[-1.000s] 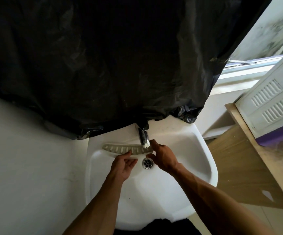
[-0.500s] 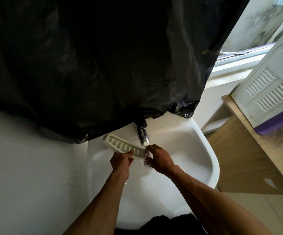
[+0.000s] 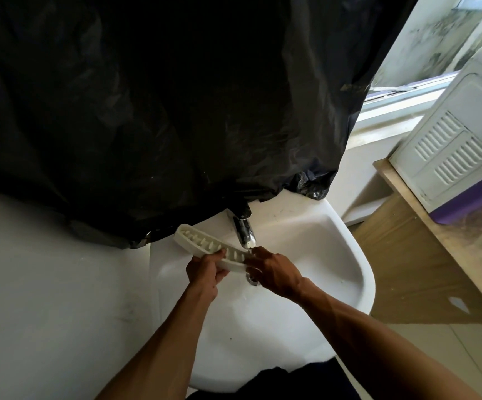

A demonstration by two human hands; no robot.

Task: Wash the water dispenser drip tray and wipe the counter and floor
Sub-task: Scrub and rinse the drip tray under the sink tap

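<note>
one slotted drip tray (image 3: 205, 244) tilts over one white sink (image 3: 364, 272), right end under the single tap (image 3: 244, 232). the left grip (image 3: 206, 270) curls round its near edge, and the right grip (image 3: 274, 273) pinches that end. one black plastic sheet (image 3: 162, 111) overhangs the tap's base.

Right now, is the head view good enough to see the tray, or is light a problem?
Head view: daylight from the window brightens the upper right; the black plastic sheet is near featureless shadow; the drip tray and sink are softly lit and sharp, slots visible; the wide-angle lens curves the edges.
</note>
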